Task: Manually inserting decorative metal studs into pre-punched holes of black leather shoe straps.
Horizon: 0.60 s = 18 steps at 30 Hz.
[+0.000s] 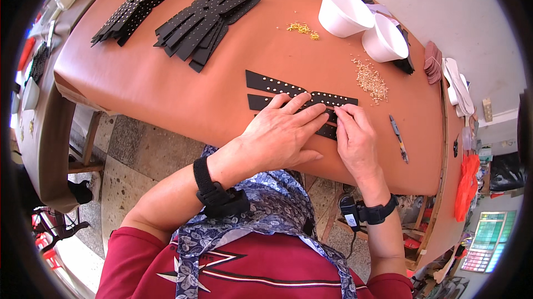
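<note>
In the head view, the black studded strips (272, 83) lie on the near part of the brown table (122, 85), directly under and beyond the fingers. The left hand (280, 132) rests palm down across them, fingers loosely spread, pressing rather than gripping. The right hand (356, 141) has thumb and fingertips drawn narrow at the strips' right ends; I cannot tell whether anything is pinched between them. Gold studs (371, 81) lie just beyond to the right, a pen (398, 139) nearer, and two white bowls (347, 13) farther off.
</note>
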Tool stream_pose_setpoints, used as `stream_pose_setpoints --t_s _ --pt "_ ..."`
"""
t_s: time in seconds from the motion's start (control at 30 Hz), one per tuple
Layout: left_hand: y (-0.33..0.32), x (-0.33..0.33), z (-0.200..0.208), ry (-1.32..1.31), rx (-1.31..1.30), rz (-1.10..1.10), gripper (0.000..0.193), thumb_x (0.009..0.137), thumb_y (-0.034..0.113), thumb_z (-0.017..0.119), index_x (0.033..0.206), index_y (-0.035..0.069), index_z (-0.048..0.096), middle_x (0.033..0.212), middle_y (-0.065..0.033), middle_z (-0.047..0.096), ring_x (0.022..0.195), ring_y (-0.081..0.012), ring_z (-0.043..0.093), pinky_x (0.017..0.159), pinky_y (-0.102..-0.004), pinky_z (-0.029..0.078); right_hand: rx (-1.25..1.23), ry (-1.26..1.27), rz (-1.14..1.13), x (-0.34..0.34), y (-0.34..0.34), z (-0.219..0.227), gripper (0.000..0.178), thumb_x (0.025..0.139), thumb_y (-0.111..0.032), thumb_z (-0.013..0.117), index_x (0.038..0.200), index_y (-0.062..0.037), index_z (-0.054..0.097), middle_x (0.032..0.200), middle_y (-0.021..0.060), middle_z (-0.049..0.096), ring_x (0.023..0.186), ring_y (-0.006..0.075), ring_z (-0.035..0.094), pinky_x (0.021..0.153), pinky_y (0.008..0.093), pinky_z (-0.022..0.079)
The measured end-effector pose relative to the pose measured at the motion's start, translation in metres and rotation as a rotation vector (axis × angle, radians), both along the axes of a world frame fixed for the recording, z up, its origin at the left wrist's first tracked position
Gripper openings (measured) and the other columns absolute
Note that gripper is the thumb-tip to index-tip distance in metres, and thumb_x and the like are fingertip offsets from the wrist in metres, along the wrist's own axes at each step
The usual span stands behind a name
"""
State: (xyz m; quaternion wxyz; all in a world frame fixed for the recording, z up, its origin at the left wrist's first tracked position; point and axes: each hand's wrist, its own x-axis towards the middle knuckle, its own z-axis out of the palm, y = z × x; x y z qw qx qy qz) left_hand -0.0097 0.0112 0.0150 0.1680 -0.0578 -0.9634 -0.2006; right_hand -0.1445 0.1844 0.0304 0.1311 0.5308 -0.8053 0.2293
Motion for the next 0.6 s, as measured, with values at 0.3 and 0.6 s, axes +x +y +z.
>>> stream_pose_setpoints --t_s 0.3,0.6 --pt "-0.0011 -0.0004 0.0016 -0.012 0.005 -0.007 0.073 0.084 0.052 0.072 0.142 0.011 0.056 0.149 -0.0069 0.052 0.142 -0.0321 0.041 0.112 -0.0536 0.036 0.03 0.088 0.013 0.0018 -0.0006 -0.0016 0.026 0.085 0.003 0.066 0.111 0.0018 0.069 0.111 0.0129 0.063 0.1 0.0324 0.063 0.086 0.0423 0.054" --pt "0.0009 0.0019 0.0038 -0.026 0.005 -0.004 0.073 0.085 0.052 0.072 0.142 0.01 0.056 0.149 -0.0075 0.052 0.142 -0.0322 0.041 0.112 -0.0526 0.036 -0.078 -0.181 -0.004 0.001 -0.0023 0.0057 0.02 0.088 0.003 0.065 0.107 0.0044 0.07 0.107 0.0138 0.064 0.097 0.0315 0.065 0.084 0.0399 0.054"
